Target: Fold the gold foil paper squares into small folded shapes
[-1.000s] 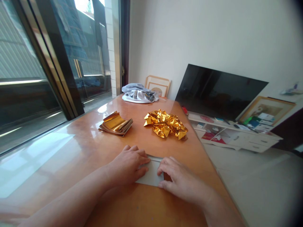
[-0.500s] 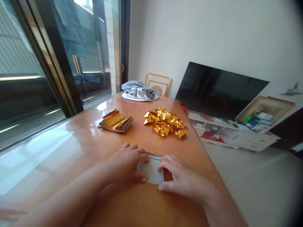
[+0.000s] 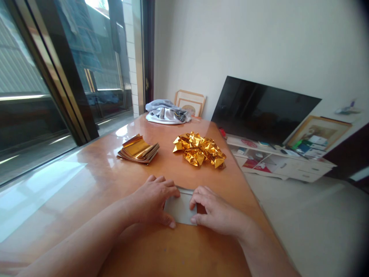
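Observation:
A small folded sheet, pale on its upper side (image 3: 180, 207), lies flat on the wooden table (image 3: 86, 181) close to me. My left hand (image 3: 152, 200) rests on its left part, fingers curled down with the thumb at the near edge. My right hand (image 3: 215, 211) presses its right edge, fingers bent and close together. Only the middle strip of the sheet shows between the hands. Farther off lie a stack of flat gold foil sheets (image 3: 137, 149) and a heap of folded gold foil pieces (image 3: 199, 149).
A bundle of grey cloth (image 3: 165, 112) and picture frames (image 3: 190, 103) sit at the table's far end. A sliding glass door (image 3: 57, 69) runs along the left. To the right stand a dark TV screen (image 3: 263, 109) and a low white cabinet (image 3: 288, 163).
Both hands have drawn closer together over the sheet, so less of it shows. The view has shifted slightly to the right.

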Motion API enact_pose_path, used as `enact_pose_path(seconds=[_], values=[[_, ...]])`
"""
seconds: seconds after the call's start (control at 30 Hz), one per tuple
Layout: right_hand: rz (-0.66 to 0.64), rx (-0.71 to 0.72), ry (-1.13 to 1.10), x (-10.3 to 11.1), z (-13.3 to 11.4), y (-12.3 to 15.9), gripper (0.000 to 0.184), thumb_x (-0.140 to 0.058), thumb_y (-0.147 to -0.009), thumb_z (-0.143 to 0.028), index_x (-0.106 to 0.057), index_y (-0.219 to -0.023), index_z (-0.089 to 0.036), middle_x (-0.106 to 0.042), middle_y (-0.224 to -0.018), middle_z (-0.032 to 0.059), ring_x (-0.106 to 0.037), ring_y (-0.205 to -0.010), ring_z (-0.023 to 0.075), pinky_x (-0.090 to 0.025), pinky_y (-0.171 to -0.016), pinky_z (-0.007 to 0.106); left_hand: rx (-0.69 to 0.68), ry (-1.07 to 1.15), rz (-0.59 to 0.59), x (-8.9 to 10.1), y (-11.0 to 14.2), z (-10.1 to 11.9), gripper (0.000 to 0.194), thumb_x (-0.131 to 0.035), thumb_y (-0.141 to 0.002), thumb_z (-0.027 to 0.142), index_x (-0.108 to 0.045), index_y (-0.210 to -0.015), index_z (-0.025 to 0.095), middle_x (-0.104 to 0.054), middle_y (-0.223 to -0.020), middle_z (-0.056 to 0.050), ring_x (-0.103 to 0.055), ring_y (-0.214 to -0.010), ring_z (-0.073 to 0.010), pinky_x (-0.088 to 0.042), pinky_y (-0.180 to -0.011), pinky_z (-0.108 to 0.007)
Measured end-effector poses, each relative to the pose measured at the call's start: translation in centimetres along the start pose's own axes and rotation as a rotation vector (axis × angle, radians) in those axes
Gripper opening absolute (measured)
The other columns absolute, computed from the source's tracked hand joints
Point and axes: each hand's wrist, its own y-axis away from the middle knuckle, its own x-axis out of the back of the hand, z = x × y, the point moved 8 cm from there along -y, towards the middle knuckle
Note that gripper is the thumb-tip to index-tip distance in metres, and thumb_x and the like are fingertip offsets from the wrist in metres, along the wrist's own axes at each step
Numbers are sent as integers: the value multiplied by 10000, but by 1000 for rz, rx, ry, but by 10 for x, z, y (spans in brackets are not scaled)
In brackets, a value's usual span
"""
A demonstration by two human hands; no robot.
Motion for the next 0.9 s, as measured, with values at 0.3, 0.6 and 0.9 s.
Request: enact_pose_path(seconds=[0.3,0.6,0.9], values=[[5,23,6,-1,7,-5,187,-749,-807,-307,-657,-955,-240,-562,-1019,5,-545,-998,180,-435,-881,287,-6,22,-3,-3,-1,-4,557,-752,-700,676,-664,-1117,317,-656,-1083,-19,-561,-1002,-268,-350,-807,-339],[50,19,11,6,-5,-1,429,-810,-737,-368,-657,-1126,-270,-582,-1136,11,-563,-1024,192,-450,-866,279,-3,62,15,-2,-2,-6,317,-598,-902,570,-682,-1092,331,-659,-1066,-10,-569,-998,-235,-347,-837,-340],[123,120,65,8,-3,-7,201,-558,-962,-243,-738,-1052,-246,-705,-996,39,-603,-971,191,-452,-880,303,-21,55,6,7,2,3,686,-600,-712,834,-695,-1136,303,-661,-1070,-48,-578,-984,-270,-368,-856,-362]])
